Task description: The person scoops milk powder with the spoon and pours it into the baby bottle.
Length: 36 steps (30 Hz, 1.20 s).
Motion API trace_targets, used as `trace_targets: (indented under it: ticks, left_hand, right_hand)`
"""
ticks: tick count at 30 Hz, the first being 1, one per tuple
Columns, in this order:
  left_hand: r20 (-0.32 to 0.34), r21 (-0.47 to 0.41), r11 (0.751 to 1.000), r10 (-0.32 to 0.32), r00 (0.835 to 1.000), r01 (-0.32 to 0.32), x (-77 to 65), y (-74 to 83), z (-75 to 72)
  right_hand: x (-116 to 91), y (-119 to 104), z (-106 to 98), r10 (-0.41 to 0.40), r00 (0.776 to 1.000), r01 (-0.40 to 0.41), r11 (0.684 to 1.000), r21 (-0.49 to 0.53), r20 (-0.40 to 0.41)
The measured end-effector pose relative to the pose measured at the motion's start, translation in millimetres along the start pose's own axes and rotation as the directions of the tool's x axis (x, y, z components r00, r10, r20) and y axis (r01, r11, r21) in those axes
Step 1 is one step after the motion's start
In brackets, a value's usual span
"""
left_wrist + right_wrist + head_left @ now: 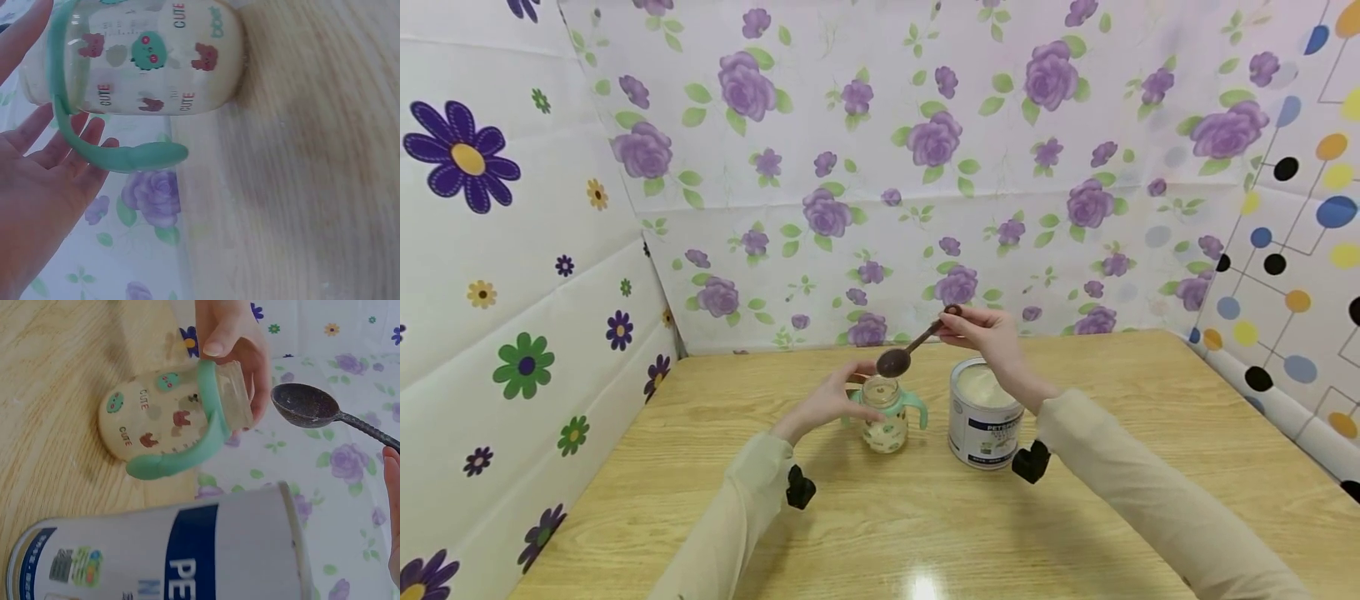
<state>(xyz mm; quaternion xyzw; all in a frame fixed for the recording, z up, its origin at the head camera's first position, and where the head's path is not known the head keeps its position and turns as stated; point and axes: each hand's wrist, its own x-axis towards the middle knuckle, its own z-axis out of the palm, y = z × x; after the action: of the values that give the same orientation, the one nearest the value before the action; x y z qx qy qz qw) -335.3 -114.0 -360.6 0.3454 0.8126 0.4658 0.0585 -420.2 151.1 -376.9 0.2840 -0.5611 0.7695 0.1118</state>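
A clear baby bottle (883, 435) with mint-green handles and cartoon prints stands upright and uncapped on the table, with cream-coloured contents inside. My left hand (829, 403) steadies it near the neck, thumb on the near side and fingers behind. In my right hand (983, 331), thumb and fingers pinch the handle end of a dark brown spoon (894, 362). Its bowl hangs close over the bottle's mouth, and pale powdery traces show on the spoon (306, 405) in the right wrist view. Beneath my right forearm stands an open can (985, 429) of pale powder.
The light wooden table (880, 517) runs back to a wall covering (850, 167) with purple roses. Flower-patterned sheeting (512, 292) borders the left side, and dotted sheeting (1300, 250) the right. The can is a short gap to the right of the bottle.
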Motion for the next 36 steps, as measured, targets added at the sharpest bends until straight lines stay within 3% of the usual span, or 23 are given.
trace_targets:
  ticks: [6, 10, 13, 17, 20, 25, 32, 36]
  left_hand:
    - [-0.006, -0.016, 0.996, 0.082, 0.997, -0.083, 10.6, -10.5, -4.8]
    - [-0.024, -0.018, 0.995, 0.095, 0.995, -0.096, 13.0, 2.5, -7.6]
    - [-0.050, -0.015, 0.996, 0.084, 0.995, -0.085, 12.3, 18.1, -8.9]
    - [-0.045, -0.022, 0.996, 0.087, 0.995, -0.088, 19.1, 24.3, -8.4]
    - [-0.029, -0.026, 0.995, 0.099, 0.995, -0.099, 25.1, 29.1, -6.7]
    - [-0.011, -0.050, 0.992, 0.111, 0.994, -0.112, 30.2, 44.8, 0.2]
    - [0.031, -0.035, 0.988, 0.152, 0.988, -0.151, 37.2, 66.7, 13.6]
    - [0.053, -0.057, 0.988, 0.149, 0.987, -0.146, 35.2, 86.1, 19.3]
  right_hand:
    - [-3, -17, -13, -0.012, 0.998, 0.013, 1.000, 0.025, -0.061]
    - [-5, -33, -18, -0.023, 0.999, 0.023, 1.000, -0.001, -0.050]
    - [-14, -65, -5, -0.003, 0.997, 0.002, 1.000, -0.017, -0.072]
    - [-28, -113, 17, 0.030, 0.993, -0.032, 0.999, -0.019, -0.113]
    - [-34, -131, 21, 0.046, 0.992, -0.050, 0.998, -0.034, -0.115]
    - [-38, -141, 14, 0.063, 0.991, -0.069, 0.996, -0.048, -0.118]
    - [-39, -146, 6, 0.022, 0.996, -0.026, 0.999, -0.045, -0.086]
    - [-42, -148, 4, 0.035, 0.997, -0.038, 0.999, -0.035, -0.076]
